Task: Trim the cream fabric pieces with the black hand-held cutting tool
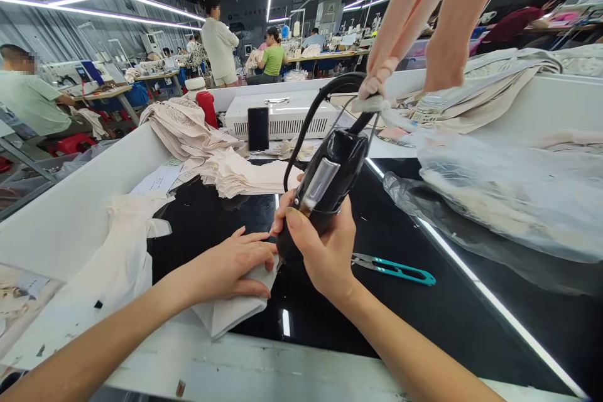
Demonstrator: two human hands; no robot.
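My right hand point(327, 251) is wrapped round a black corded electric hand tool point(325, 176) with a silver lever on its side. The tool hangs from knotted pale pink cloth strips point(409, 19) and tilts, its lower end by the edge of a folded pale cloth piece point(235, 314). My left hand point(235, 267) lies on that cloth with its fingers stretched out, their tips close to the tool. The tool's working tip is hidden behind my right hand and the cloth. To the right of my right hand lie turquoise thread snips point(400, 269).
Stacked pale cloth pieces point(254, 173) lie at the back, near a phone point(258, 129) leaning on a white vented box point(292, 110). Clear plastic bags point(509, 188) fill the right side. More cloth point(113, 251) lies left. White side walls point(89, 182) border the black tabletop. Several people sit or stand beyond.
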